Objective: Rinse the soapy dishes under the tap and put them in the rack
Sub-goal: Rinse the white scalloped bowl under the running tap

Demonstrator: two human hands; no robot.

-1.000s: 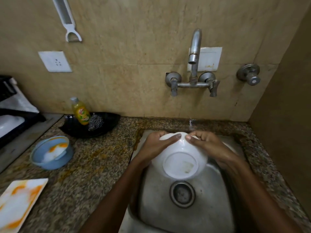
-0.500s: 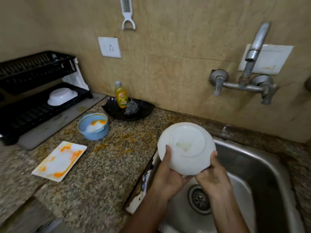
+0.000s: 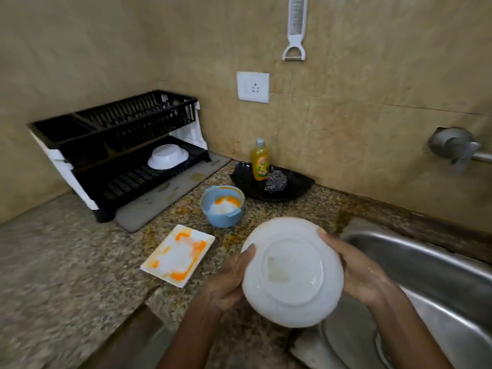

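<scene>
Low in the frame, the left hand (image 3: pixel 229 282) and right hand (image 3: pixel 358 270) clamp opposite sides of a round white bowl (image 3: pixel 292 271), base facing up, by the steel sink's (image 3: pixel 415 251) edge. The black two-tier dish rack (image 3: pixel 119 153), upper left, holds what looks like another white bowl (image 3: pixel 168 156).

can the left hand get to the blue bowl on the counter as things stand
Probably not right away: the left hand is gripping the white bowl together with the right hand. The path itself looks free, only bare counter lies between it and the blue bowl.
</scene>
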